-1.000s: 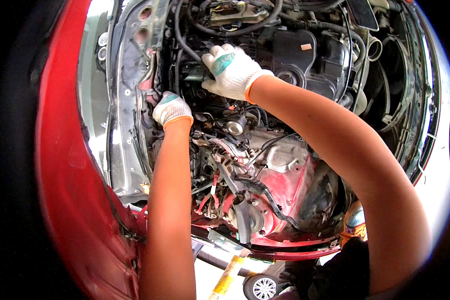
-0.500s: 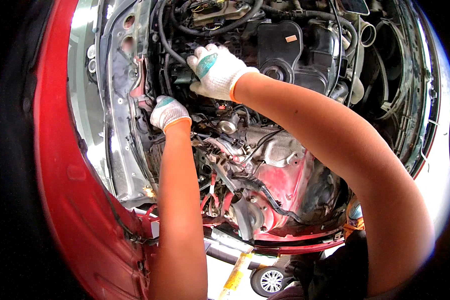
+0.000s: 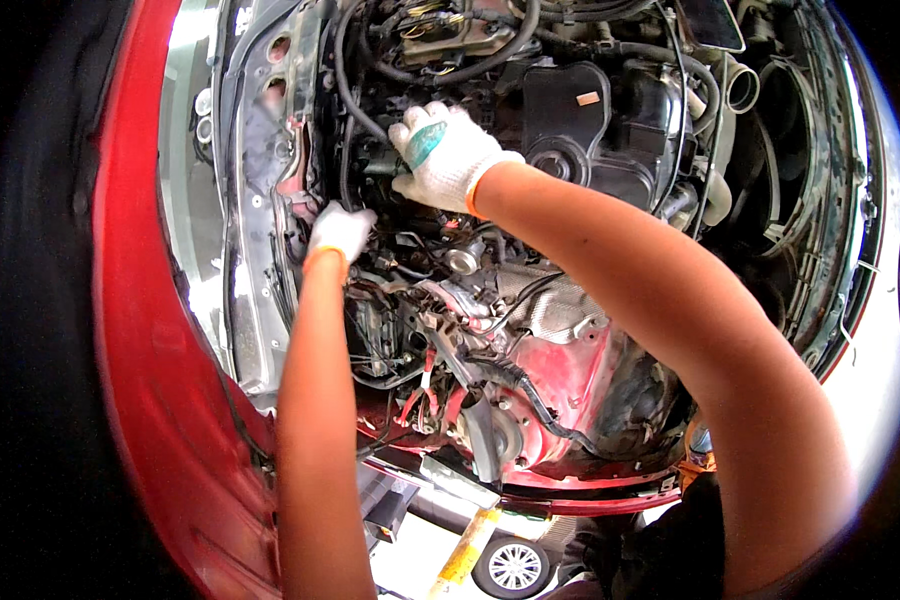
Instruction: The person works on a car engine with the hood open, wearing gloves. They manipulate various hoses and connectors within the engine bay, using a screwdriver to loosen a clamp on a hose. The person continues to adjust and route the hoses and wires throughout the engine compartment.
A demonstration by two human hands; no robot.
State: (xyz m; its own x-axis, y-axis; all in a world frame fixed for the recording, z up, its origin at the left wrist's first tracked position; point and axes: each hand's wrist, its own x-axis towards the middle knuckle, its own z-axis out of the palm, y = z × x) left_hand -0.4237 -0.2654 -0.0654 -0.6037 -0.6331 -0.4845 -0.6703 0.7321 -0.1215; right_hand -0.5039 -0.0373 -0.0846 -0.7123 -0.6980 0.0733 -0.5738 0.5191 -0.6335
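Both hands reach into an open engine bay, in white knit gloves with orange cuffs and teal patches. My right hand (image 3: 455,160) curls its fingers at the lower end of a thick black hose (image 3: 348,85), which runs down into its grip; the thumb sits lower, by a dark grey part (image 3: 375,166). Nearer and to the left, my left hand (image 3: 340,232) is closed beside the bay's left edge, where a thinner black line (image 3: 347,180) runs down to it. Its fingertips are hidden and slightly blurred, so what they hold cannot be made out.
A black engine cover (image 3: 565,105) lies right of my right hand. Nearer are a round silver part (image 3: 462,261), a ribbed heat shield (image 3: 550,300) and a taped wiring harness (image 3: 535,395). The red fender (image 3: 160,400) borders the left. A car wheel (image 3: 515,567) shows beyond the near edge.
The view has shifted a little, so the bay sits farther right. My left hand has turned and moved slightly nearer; my right hand keeps its place at the hose.
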